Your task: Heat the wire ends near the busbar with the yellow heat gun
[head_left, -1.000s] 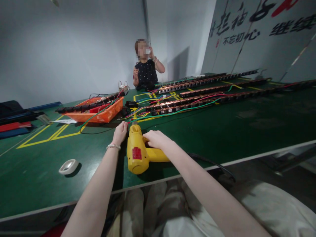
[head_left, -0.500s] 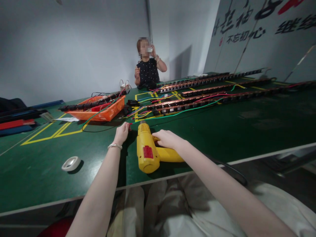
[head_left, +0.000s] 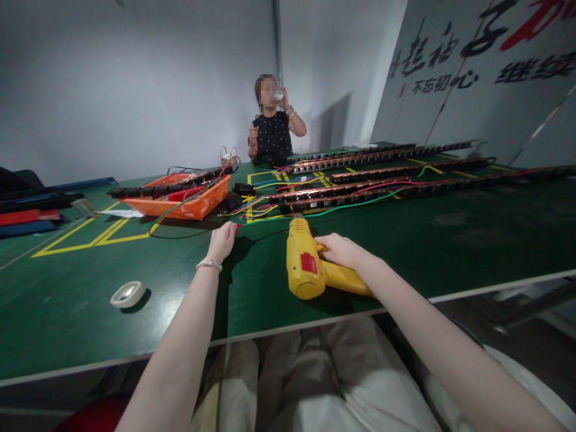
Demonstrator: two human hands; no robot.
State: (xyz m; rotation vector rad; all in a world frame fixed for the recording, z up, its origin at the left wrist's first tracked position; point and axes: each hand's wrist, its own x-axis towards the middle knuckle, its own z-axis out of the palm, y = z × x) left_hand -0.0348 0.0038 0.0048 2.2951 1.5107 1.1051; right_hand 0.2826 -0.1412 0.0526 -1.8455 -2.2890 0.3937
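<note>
Heat gun [head_left: 300, 255] in right hand [head_left: 341, 249] has shifted rightward, left hand [head_left: 222, 241] pinching red piece [head_left: 239, 227].

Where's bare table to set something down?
Two patches of green tabletop: right of the yellow heat gun in the right hand, between the long black-and-copper strips and its near edge; and between the white ring-shaped roll and the left hand. Crowded: beyond the hands, with the orange plastic basket, loose coloured wires and strips.
</note>
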